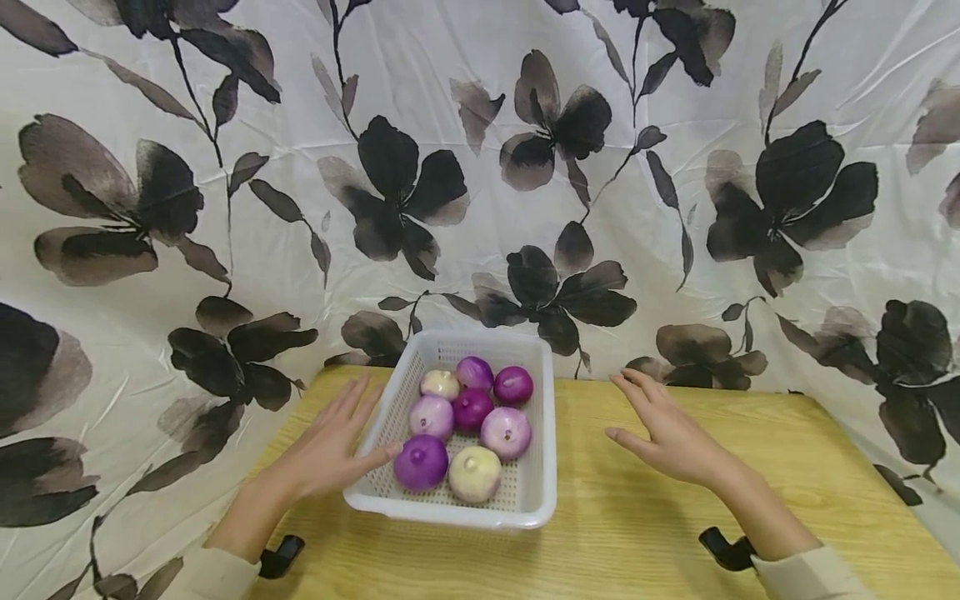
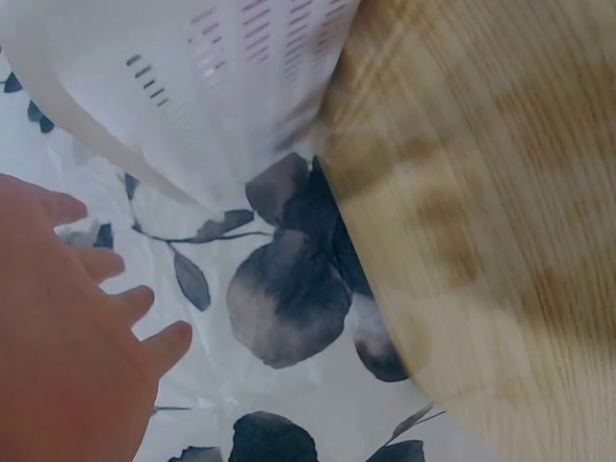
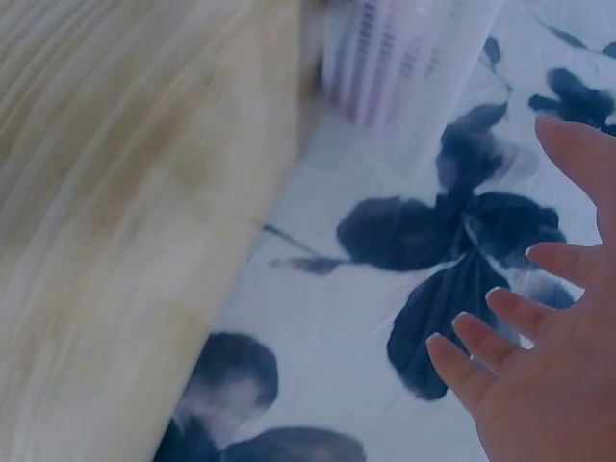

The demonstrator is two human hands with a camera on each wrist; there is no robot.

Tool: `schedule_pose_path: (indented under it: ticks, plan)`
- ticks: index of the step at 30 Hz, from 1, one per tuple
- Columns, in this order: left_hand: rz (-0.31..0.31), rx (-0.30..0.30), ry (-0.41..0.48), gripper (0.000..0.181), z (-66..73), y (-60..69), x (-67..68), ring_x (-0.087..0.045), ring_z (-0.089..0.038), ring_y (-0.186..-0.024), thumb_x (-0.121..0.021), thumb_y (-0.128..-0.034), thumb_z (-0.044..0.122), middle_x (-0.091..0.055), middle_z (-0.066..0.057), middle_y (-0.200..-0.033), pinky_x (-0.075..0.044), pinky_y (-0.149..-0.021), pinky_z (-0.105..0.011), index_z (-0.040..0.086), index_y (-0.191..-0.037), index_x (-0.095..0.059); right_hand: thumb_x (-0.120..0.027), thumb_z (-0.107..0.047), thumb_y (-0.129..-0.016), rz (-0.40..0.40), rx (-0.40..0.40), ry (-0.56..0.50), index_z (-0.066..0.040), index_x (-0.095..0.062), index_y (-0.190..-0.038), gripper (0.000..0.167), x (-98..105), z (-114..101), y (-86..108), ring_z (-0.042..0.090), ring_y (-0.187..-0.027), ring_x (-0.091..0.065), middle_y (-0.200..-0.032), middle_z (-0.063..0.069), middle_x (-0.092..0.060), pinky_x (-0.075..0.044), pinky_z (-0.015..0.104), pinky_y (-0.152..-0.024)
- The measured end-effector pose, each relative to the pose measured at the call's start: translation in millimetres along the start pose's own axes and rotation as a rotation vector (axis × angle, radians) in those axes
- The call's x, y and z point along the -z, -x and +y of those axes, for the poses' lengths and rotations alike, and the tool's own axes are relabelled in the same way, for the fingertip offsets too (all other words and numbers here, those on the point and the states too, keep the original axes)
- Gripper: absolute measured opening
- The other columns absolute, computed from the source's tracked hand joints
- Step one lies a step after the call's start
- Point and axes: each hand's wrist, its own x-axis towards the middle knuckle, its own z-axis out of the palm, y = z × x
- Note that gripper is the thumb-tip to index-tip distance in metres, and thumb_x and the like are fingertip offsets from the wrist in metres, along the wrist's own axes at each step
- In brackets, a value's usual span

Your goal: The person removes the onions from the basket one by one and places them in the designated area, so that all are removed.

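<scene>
Closest in, pale sleeves (image 1: 217,575) run off the bottom edge, black pieces (image 1: 282,557) at the wrists only partly showing. Left hand (image 1: 330,442) open, fingers spread, at the left side of the white plastic basket (image 1: 550,433) — its thumb near the front purple onion (image 1: 422,463), contact hard to judge. Right hand (image 1: 675,433) open too, holding nothing, above the wood-grained tabletop (image 1: 622,533), open room between it and the basket. Inside, eight rounded, smooth onions (image 1: 475,475) partly cover the slotted floor. Beyond the far edge — creased, flowered cloth (image 1: 300,125).
</scene>
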Motion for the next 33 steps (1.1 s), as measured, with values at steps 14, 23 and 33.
schedule_pose_path:
  ticks: [14, 23, 33]
  plan:
    - [-0.024, 0.008, 0.037, 0.112, 14.0, 17.7, -7.3, -0.005, -0.043, -0.156, -0.055, -0.0891, 0.077, 0.005, -0.012, -0.172, -0.020, -0.119, -0.068, 0.007, -0.165, -0.013, -0.073, -0.035, -0.096, -0.039, 0.080, -0.107, -0.011, -0.032, -0.161, 0.081, -24.1, -29.9, -17.6, 0.043, -0.147, -0.035, -0.164, 0.018, -0.028, -0.040, 0.065, -0.111]
    - [-0.044, 0.032, 0.080, 0.119, 23.9, 19.0, -18.1, -0.009, -0.042, -0.155, -0.059, -0.0849, 0.080, 0.003, -0.016, -0.171, -0.024, -0.118, -0.066, -0.001, -0.162, -0.018, -0.076, -0.041, -0.092, -0.117, 0.120, -0.212, -0.007, -0.034, -0.159, 0.086, -40.6, -48.7, -30.4, 0.036, -0.147, -0.036, -0.161, 0.014, -0.036, -0.036, 0.058, -0.117]
    - [-0.051, 0.041, 0.098, 0.121, 26.4, 20.6, -26.4, -0.015, -0.041, -0.154, -0.062, -0.0835, 0.078, 0.003, -0.013, -0.171, -0.029, -0.117, -0.064, 0.000, -0.163, -0.015, -0.082, -0.026, -0.086, -0.200, 0.179, -0.219, -0.002, -0.035, -0.158, 0.089, -55.8, -68.2, -41.2, 0.034, -0.145, -0.040, -0.158, 0.015, -0.039, -0.037, 0.053, -0.118]
